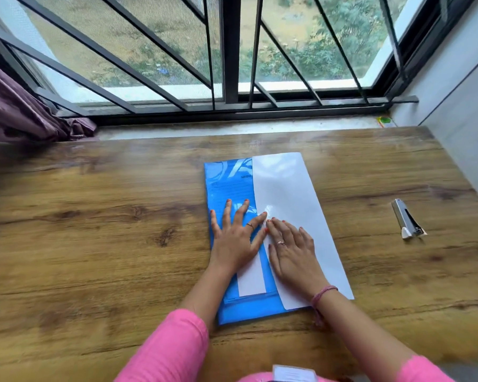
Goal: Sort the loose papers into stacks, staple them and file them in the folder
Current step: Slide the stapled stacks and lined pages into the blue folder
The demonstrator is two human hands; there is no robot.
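A blue folder [232,183] lies flat on a wooden table [94,216]. Both hands lie on top of it, side by side, and their pointing fingers touch in the middle.

The left hand [236,238] is spread flat on the blue part of the folder. Its fingers are straight and apart. They press down and grab nothing.

The right hand [294,252] lies flat on a big white flap [290,194] that covers the right half of the folder. Its fingers are straight too, and they hold nothing. The flap reaches past the fingertips toward the window [232,51] and back under the wrist.

Between the two wrists a white strip of paper [251,279] shows inside the folder. It may be the edge of the filed papers, but the view is too blurry to be sure.

A silver stapler [406,219] lies well off to the right of the right hand, alone on the table. A purple curtain [17,111] hangs far to the left of the left hand.
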